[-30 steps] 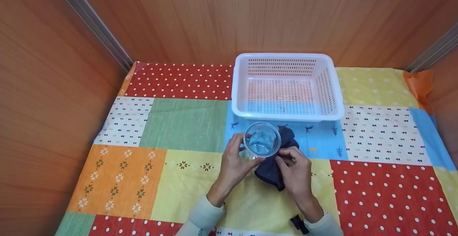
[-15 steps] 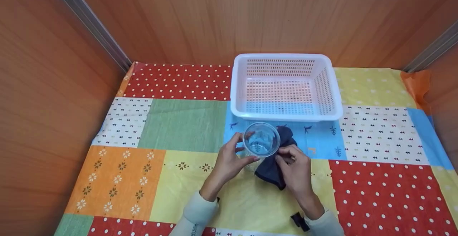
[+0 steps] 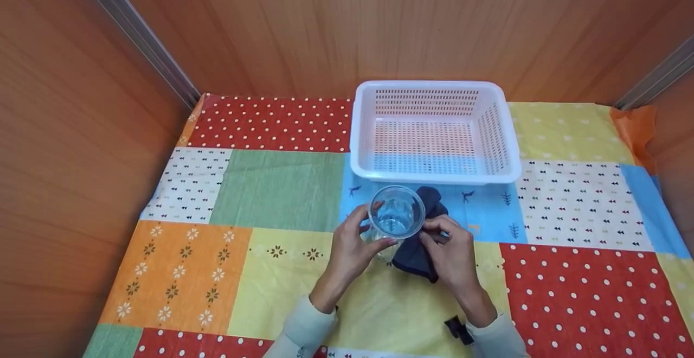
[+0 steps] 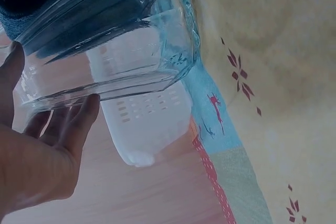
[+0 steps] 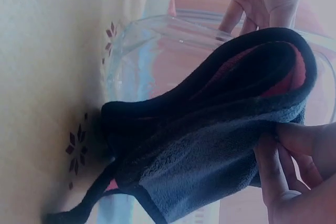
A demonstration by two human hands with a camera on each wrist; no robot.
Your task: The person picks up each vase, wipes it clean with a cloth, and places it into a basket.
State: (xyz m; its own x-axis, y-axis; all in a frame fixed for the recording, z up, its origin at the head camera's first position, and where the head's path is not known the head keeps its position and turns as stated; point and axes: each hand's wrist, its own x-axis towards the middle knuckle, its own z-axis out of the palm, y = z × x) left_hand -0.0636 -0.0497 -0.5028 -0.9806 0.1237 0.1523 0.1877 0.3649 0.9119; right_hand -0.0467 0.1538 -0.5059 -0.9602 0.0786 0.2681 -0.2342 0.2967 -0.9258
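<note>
My left hand (image 3: 349,244) grips a clear glass cup (image 3: 397,211) near its rim, thumb at the front and fingers round the left side. In the left wrist view the faceted wall of the cup (image 4: 131,51) shows close up. My right hand (image 3: 452,249) pinches a dark, folded cloth (image 3: 415,260) against the right side of the cup. The right wrist view shows the cloth (image 5: 205,124) with a black edge and a pink inner side, bunched along the glass. The cup's mouth faces up toward the head camera.
A white plastic basket (image 3: 434,176) with slotted walls stands just beyond the cup. A patchwork tablecloth (image 3: 282,190) covers the table. Wood panels (image 3: 379,27) enclose the back and sides. A black strap piece (image 3: 458,330) is by the right sleeve.
The cloth and my right hand have shifted slightly along the cup's side; the cloth's lower corner has drawn up and to the right. The cup stays in nearly the same spot.
</note>
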